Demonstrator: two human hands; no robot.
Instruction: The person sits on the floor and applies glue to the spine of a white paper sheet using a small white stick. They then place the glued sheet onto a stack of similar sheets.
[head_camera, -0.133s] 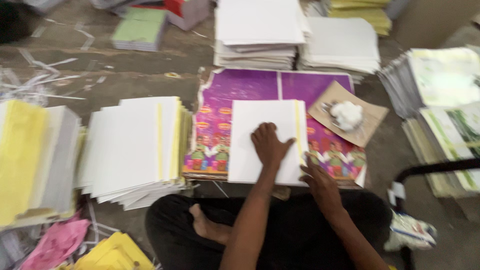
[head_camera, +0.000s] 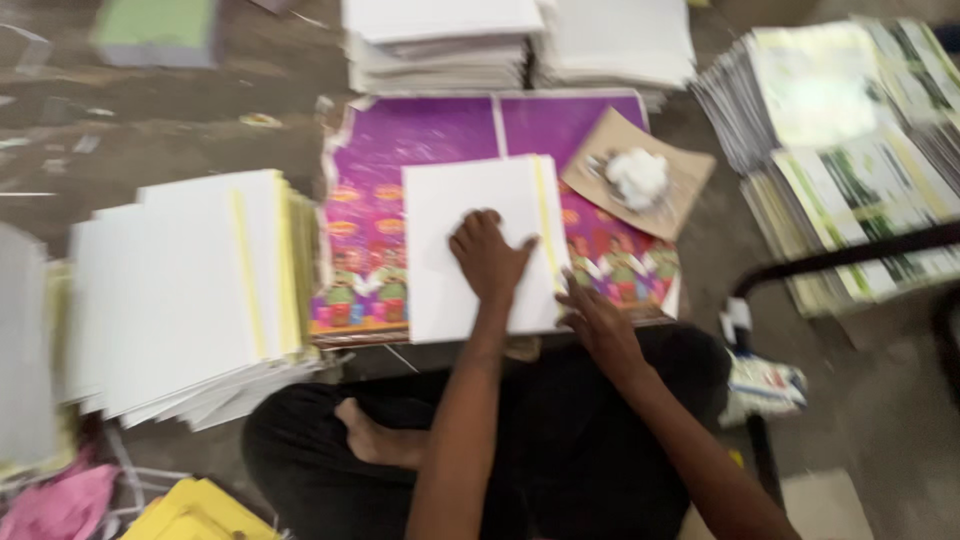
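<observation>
While both hands (head_camera: 487, 258) press flat, open, on the white sheet (head_camera: 480, 245), paper stacks (head_camera: 190, 290) crowd around.

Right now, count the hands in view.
2. The left hand presses flat on the white paper block; the right hand grips that block's lower right corner. No other hands show.

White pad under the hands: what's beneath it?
The white pad lies on a purple printed sheet, pressed by the left hand. The sheet's middle, and anything under it, is covered.
</observation>
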